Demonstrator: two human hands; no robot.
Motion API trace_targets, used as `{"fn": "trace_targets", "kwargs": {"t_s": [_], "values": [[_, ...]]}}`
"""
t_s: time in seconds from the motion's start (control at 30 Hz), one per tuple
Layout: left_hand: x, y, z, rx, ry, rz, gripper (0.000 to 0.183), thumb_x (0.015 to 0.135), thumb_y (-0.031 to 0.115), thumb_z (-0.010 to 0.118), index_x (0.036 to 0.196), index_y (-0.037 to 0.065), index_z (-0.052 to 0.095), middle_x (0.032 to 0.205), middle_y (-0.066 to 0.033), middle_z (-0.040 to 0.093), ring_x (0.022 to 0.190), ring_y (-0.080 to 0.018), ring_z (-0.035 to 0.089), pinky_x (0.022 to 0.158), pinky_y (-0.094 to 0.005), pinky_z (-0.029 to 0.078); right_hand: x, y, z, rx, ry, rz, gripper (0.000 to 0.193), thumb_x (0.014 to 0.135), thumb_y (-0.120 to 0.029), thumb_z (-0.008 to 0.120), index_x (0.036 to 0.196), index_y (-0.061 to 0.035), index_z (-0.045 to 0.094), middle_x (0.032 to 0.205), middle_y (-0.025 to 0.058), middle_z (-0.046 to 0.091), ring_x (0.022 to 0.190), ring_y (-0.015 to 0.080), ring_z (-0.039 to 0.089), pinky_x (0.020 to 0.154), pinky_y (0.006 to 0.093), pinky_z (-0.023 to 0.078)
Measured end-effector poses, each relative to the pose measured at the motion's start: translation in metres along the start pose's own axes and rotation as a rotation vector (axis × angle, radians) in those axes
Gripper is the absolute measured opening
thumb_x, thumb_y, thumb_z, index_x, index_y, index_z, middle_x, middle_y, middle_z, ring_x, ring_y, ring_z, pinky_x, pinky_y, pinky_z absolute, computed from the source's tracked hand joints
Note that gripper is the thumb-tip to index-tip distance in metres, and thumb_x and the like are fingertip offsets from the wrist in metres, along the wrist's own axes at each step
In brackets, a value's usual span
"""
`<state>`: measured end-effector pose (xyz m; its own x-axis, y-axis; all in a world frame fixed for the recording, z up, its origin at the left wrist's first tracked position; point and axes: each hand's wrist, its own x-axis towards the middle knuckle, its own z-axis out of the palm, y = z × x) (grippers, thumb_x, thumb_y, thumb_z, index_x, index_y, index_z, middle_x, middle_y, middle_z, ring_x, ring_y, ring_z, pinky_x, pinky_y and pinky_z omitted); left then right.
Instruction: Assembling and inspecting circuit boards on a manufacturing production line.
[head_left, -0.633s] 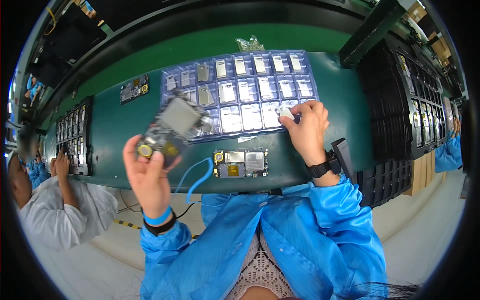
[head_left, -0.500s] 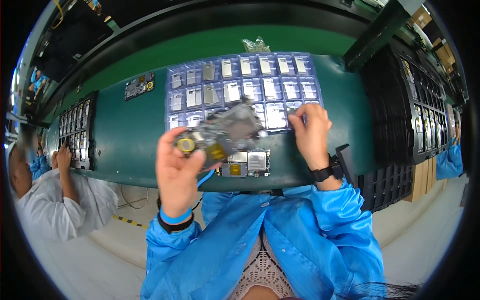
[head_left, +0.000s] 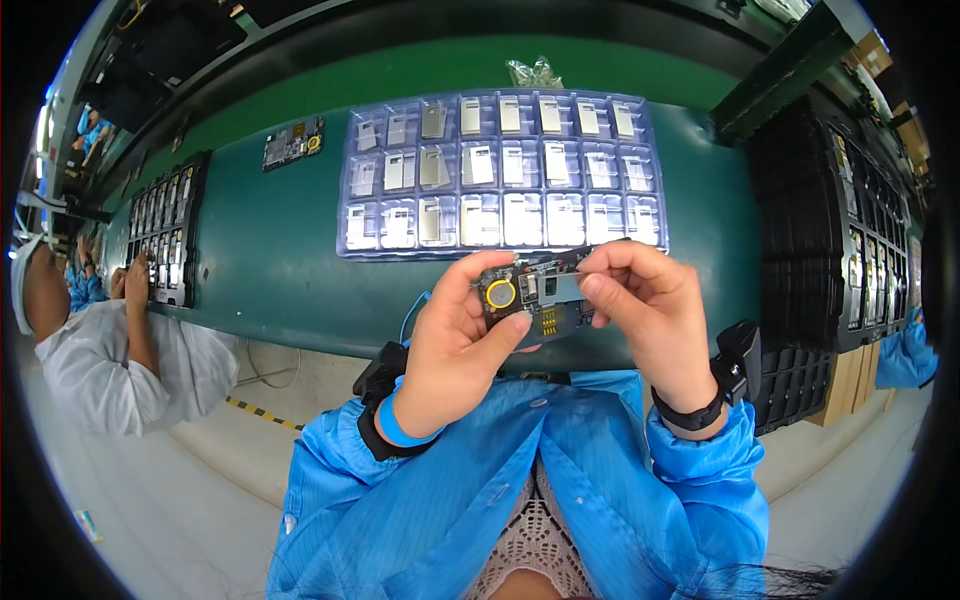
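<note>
My left hand [head_left: 455, 335] grips a circuit board [head_left: 533, 300] by its left end, next to a round yellow-ringed part [head_left: 500, 293]. Thumb and fingers of my right hand [head_left: 655, 315] pinch a thin, flat metal cover [head_left: 566, 288] with a cut-out. It lies over the right part of the board, though I cannot tell whether it is seated. Just beyond my hands is a clear plastic tray [head_left: 400, 253], whose compartments hold several similar flat metal pieces [head_left: 480, 165].
Another circuit board [head_left: 293, 145] rests left of the tray. Stacked black trays [head_left: 800, 230] stand at the right, and a small clear bag [head_left: 534, 73] lies behind. At far left, a co-worker in white [head_left: 130, 370] handles a black tray [head_left: 165, 230].
The circuit board has come right and is held level between my hands. My right hand has left the tray with the metal cover. The board near the table edge is no longer distinguishable.
</note>
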<state>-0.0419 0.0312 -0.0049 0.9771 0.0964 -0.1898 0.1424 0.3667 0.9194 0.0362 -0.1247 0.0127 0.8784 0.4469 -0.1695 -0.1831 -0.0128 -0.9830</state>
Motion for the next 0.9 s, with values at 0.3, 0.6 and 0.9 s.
{"fn": "trace_targets", "kwargs": {"t_s": [0.3, 0.6, 0.9], "values": [[0.001, -0.002, 0.004, -0.010, -0.010, -0.014, 0.044, 0.082, -0.009, 0.048, 0.122, 0.004, 0.034, 0.105, -0.0091, 0.053, 0.093, -0.0115, 0.054, 0.075, -0.0242, 0.050, -0.001, 0.011, 0.003, -0.160, 0.052, -0.057, 0.008, 0.077, 0.000, 0.062, 0.085, 0.0010, 0.061, 0.072, 0.0018, 0.057, 0.060, 0.0064, 0.053, 0.052, 0.0197, 0.042], [0.000, -0.001, 0.006, -0.001, -0.008, -0.019, 0.045, 0.081, -0.010, 0.048, 0.122, 0.003, 0.035, 0.102, -0.0090, 0.053, 0.089, -0.0099, 0.054, 0.074, -0.0230, 0.049, -0.001, 0.008, 0.004, -0.141, 0.064, -0.008, 0.008, 0.077, 0.000, 0.062, 0.084, 0.0019, 0.061, 0.070, 0.0015, 0.059, 0.063, 0.0052, 0.053, 0.055, 0.0190, 0.043], [0.002, -0.001, 0.008, 0.021, -0.004, 0.006, 0.042, 0.082, -0.009, 0.049, 0.120, 0.003, 0.036, 0.100, -0.0075, 0.053, 0.087, -0.0087, 0.053, 0.072, -0.0218, 0.047, 0.000, 0.013, 0.007, -0.232, 0.144, -0.113, 0.007, 0.074, 0.001, 0.063, 0.081, 0.0011, 0.063, 0.069, 0.0039, 0.059, 0.061, 0.0091, 0.056, 0.053, 0.0210, 0.044]]}}
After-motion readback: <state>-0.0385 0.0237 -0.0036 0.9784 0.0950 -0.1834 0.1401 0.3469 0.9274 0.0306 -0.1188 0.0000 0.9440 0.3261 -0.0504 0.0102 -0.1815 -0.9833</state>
